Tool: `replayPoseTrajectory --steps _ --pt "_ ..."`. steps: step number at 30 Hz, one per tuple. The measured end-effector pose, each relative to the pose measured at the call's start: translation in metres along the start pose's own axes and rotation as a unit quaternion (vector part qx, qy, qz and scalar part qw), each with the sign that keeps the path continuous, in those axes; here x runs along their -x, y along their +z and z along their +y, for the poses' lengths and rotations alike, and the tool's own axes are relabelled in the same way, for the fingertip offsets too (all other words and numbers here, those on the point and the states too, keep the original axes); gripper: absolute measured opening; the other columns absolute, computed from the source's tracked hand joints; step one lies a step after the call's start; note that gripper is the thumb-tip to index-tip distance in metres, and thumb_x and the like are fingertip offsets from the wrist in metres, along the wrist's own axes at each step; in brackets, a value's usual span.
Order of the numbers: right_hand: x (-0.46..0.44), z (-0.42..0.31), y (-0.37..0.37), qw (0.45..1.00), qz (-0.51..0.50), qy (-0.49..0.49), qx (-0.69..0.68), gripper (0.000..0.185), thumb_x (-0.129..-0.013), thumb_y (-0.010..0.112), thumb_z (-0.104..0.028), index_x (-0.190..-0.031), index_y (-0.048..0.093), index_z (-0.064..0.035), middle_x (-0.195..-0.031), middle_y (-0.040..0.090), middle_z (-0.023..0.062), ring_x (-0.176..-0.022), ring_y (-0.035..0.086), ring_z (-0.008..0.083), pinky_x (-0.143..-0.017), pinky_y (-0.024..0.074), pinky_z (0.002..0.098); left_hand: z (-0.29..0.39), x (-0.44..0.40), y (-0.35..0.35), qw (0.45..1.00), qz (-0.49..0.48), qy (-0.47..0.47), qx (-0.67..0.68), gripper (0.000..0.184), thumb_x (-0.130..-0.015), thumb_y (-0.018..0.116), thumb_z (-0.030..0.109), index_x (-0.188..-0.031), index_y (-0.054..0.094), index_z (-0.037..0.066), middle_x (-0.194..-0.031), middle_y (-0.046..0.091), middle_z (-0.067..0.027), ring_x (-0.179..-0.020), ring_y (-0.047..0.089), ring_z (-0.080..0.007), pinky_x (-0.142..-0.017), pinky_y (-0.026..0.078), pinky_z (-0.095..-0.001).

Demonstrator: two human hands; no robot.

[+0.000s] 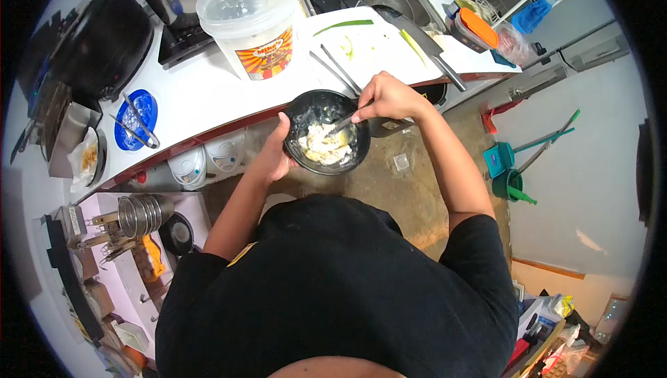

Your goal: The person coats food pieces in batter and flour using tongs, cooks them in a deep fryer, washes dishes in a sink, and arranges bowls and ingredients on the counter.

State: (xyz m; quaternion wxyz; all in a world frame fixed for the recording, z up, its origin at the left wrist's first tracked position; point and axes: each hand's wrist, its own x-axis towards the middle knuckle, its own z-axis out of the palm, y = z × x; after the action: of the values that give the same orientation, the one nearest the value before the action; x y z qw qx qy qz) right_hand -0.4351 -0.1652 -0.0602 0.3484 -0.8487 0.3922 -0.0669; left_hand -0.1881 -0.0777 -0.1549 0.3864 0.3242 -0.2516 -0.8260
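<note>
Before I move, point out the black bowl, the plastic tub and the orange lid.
Black bowl (310,109): head view, upper-left inner wall.
Plastic tub (264,56): head view, printed label on its side.
Orange lid (479,28): head view, middle of its top.

Black bowl (304,108), white and pale-yellow mixture (325,147)
Label (265,55) rayed in orange and yellow; blue dish (150,103), white countertop (186,93), black shirt (333,281).

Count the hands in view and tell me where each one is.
2: the left hand holds the side of the black bowl, and the right hand grips a utensil dipping into it. No third hand shows.
</note>
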Motion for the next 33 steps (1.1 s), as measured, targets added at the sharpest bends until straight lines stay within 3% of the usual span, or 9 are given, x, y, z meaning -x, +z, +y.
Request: replayPoseTrajectory --steps 3,5,7,12,16,19,23,27,33 --pt "0.012 -0.02 -0.009 0.989 0.088 -0.044 0.111 0.023 -0.065 0.077 -0.026 -0.068 0.068 -0.0045 -0.058 0.06 0.0086 -0.05 0.054 0.0219 -0.05 0.0416 0.0321 -0.003 -0.007 -0.017 0.998 0.0 0.059 0.038 0.073 -0.087 0.027 0.065 -0.129 0.039 0.006 -0.121 0.053 -0.0097 -0.106 0.056 -0.0213 -0.081 0.052 -0.0377" --pt "0.025 -0.04 0.0 0.927 0.216 -0.116 0.285 0.023 -0.066 0.074 -0.03 -0.067 0.066 -0.0081 -0.06 0.057 0.0057 -0.054 0.056 0.0248 -0.051 0.043 0.0347 0.003 -0.005 -0.014 0.992 -0.003 0.092 0.081 0.075 -0.087 0.028 0.063 -0.132 0.032 0.003 -0.128 0.046 -0.0156 -0.116 0.049 -0.0277 -0.094 0.044 -0.0447" --pt "0.035 -0.048 0.013 0.911 0.176 -0.124 0.351 0.025 -0.067 0.071 -0.032 -0.064 0.06 -0.0096 -0.062 0.055 0.0033 -0.055 0.057 0.0234 -0.05 0.0427 0.036 0.009 -0.002 -0.006 0.992 0.003 0.107 0.064 0.074 -0.086 0.027 0.065 -0.132 0.035 0.007 -0.125 0.05 -0.0109 -0.111 0.053 -0.0227 -0.085 0.05 -0.0413" --pt "0.059 -0.066 0.001 0.93 0.174 -0.026 0.324 0.025 -0.067 0.07 -0.035 -0.064 0.064 -0.0106 -0.063 0.058 0.0031 -0.059 0.06 0.0236 -0.052 0.0454 0.0355 0.006 -0.003 -0.003 0.994 0.004 0.112 -0.012 0.074 -0.086 0.032 0.063 -0.134 0.031 0.006 -0.128 0.047 -0.0107 -0.116 0.048 -0.022 -0.092 0.045 -0.0416" --pt "0.039 -0.047 0.021 0.936 0.176 -0.044 0.302 0.026 -0.068 0.069 -0.036 -0.064 0.065 -0.0106 -0.062 0.059 0.0036 -0.057 0.059 0.0237 -0.05 0.045 0.0359 -0.009 -0.009 -0.004 0.99 -0.016 0.127 0.055 0.074 -0.087 0.038 0.057 -0.133 0.03 0.0 -0.132 0.042 -0.015 -0.121 0.043 -0.0264 -0.102 0.035 -0.0445" --pt "0.034 -0.05 0.023 0.906 0.264 0.002 0.329 0.027 -0.068 0.069 -0.037 -0.063 0.065 -0.0107 -0.063 0.06 0.004 -0.057 0.06 0.0239 -0.051 0.0452 0.037 -0.013 -0.008 -0.002 0.987 -0.063 0.131 0.061 0.074 -0.085 0.042 0.059 -0.135 0.031 0.005 -0.131 0.044 -0.0096 -0.119 0.045 -0.0217 -0.102 0.035 -0.0398" --pt "0.041 -0.052 0.028 0.938 0.139 -0.022 0.318 0.024 -0.069 0.07 -0.037 -0.068 0.067 -0.0125 -0.061 0.057 0.0016 -0.054 0.058 0.0227 -0.047 0.0424 0.0337 -0.018 -0.01 -0.007 0.993 -0.026 0.111 0.043 0.077 -0.084 0.038 0.063 -0.133 0.033 0.005 -0.131 0.044 -0.0098 -0.121 0.043 -0.0216 -0.101 0.036 -0.0413" --pt "0.057 -0.058 0.016 0.921 0.251 0.029 0.298 0.025 -0.067 0.072 -0.036 -0.067 0.067 -0.0119 -0.06 0.057 0.002 -0.054 0.058 0.0226 -0.047 0.043 0.0341 -0.025 -0.01 -0.004 0.986 0.016 0.143 0.079 0.079 -0.083 0.034 0.065 -0.133 0.033 0.005 -0.132 0.043 -0.0106 -0.121 0.043 -0.0224 -0.099 0.037 -0.043" --pt "0.047 -0.057 0.047 0.929 0.225 0.015 0.295 0.025 -0.065 0.073 -0.035 -0.066 0.066 -0.0111 -0.063 0.059 0.0031 -0.055 0.059 0.0237 -0.048 0.0436 0.035 -0.031 0.001 0.01 0.987 -0.004 0.149 0.064 0.08 -0.083 0.034 0.066 -0.134 0.032 0.004 -0.134 0.042 -0.0113 -0.122 0.043 -0.0222 -0.101 0.036 -0.0411"
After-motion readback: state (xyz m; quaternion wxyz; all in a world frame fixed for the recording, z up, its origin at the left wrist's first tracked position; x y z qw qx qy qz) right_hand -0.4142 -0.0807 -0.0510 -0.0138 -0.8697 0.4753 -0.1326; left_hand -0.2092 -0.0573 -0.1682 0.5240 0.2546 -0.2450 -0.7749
